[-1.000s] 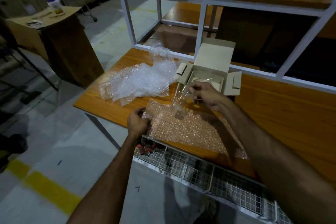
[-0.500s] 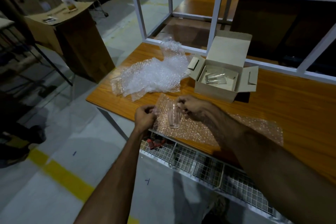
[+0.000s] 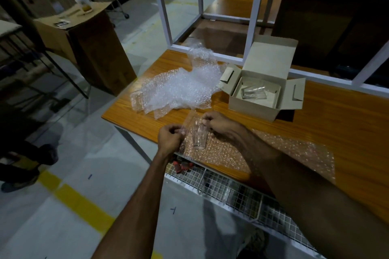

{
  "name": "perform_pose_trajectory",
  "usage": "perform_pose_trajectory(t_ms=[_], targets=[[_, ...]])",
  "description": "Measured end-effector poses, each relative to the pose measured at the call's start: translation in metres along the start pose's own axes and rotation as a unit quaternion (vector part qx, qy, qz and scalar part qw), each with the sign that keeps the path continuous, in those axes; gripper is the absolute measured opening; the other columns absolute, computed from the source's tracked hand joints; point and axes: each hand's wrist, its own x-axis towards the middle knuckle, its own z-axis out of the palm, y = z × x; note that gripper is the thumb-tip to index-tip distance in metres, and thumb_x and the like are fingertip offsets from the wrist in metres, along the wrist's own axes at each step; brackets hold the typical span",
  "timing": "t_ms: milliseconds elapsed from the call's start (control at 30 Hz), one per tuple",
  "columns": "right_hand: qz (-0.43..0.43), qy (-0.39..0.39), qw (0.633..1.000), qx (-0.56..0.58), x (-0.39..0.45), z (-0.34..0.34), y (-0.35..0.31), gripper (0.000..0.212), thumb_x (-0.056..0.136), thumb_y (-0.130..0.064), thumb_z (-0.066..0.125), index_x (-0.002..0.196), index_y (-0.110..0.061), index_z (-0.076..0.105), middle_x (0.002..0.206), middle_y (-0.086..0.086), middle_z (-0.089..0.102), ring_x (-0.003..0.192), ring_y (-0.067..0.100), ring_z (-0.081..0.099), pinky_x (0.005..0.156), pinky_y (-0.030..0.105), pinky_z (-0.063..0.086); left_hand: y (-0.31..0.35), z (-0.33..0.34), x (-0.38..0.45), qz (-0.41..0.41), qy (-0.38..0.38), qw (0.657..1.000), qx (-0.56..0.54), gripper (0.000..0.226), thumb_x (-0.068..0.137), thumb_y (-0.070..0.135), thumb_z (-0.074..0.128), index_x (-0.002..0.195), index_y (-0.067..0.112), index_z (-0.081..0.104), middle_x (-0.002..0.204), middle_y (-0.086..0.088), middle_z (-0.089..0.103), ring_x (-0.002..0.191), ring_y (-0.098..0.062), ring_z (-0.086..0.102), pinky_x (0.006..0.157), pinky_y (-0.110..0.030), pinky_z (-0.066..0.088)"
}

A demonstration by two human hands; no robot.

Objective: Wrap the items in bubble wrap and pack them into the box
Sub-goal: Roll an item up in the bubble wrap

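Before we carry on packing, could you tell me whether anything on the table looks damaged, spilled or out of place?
Nothing looks damaged or spilled. The bubble wrap sheet overhangs the table's near edge, and unwrapped glasses lie on their sides in the open cardboard box.

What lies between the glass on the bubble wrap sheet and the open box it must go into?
Nothing visible. The glass, held at its rim by the right hand, lies on the bubble wrap sheet; only bare tabletop separates it from the open box. The loose wrap pile sits off to the left.
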Motion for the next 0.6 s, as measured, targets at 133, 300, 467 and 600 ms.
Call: perform_pose_trajectory(t_ms=[133,300,467,600], targets=[[-0.048,0.018,0.998,-0.042,-0.003,0.001,0.002,0.015,0.106,-0.015,0.055,0.095,-0.014,0.065,0.085,0.013,0.058,0.065,0.021,0.047,0.056,0.035,0.039,0.002,0.001,0.000,-0.012,-0.005,1.000,-0.014,0.005,0.095,0.007,0.071,0.095,0.011,0.073,0.099,-0.010,0.076,0.097,-0.036,0.073,0.085,-0.052,0.062],[-0.104,0.037,0.991,-0.071,-0.007,0.003,0.002,0.019,0.105,-0.011,0.057,0.090,-0.021,0.065,0.085,0.003,0.063,0.071,0.017,0.054,0.063,0.031,0.043,0.011,0.005,-0.006,-0.026,-0.004,0.997,-0.073,0.015,0.097,0.009,0.072,0.082,0.010,0.074,0.089,-0.011,0.074,0.084,-0.026,0.068,0.080,-0.040,0.056],[-0.122,0.058,0.988,-0.074,-0.007,0.002,0.006,0.012,0.103,-0.011,0.059,0.096,-0.017,0.068,0.088,-0.003,0.063,0.072,0.011,0.057,0.061,0.028,0.042,0.022,0.012,-0.010,-0.051,-0.065,0.986,-0.143,0.008,0.099,0.007,0.069,0.094,0.003,0.075,0.089,-0.013,0.075,0.083,-0.027,0.070,0.085,-0.047,0.060],[-0.140,0.081,0.984,-0.076,-0.006,0.003,0.009,0.017,0.101,-0.006,0.061,0.093,-0.018,0.070,0.088,-0.006,0.065,0.077,0.007,0.060,0.065,0.026,0.044,0.026,0.016,-0.016,-0.020,-0.063,0.987,-0.147,0.014,0.099,-0.009,0.060,0.102,-0.001,0.071,0.088,-0.013,0.073,0.077,-0.022,0.066,0.074,-0.033,0.059]])
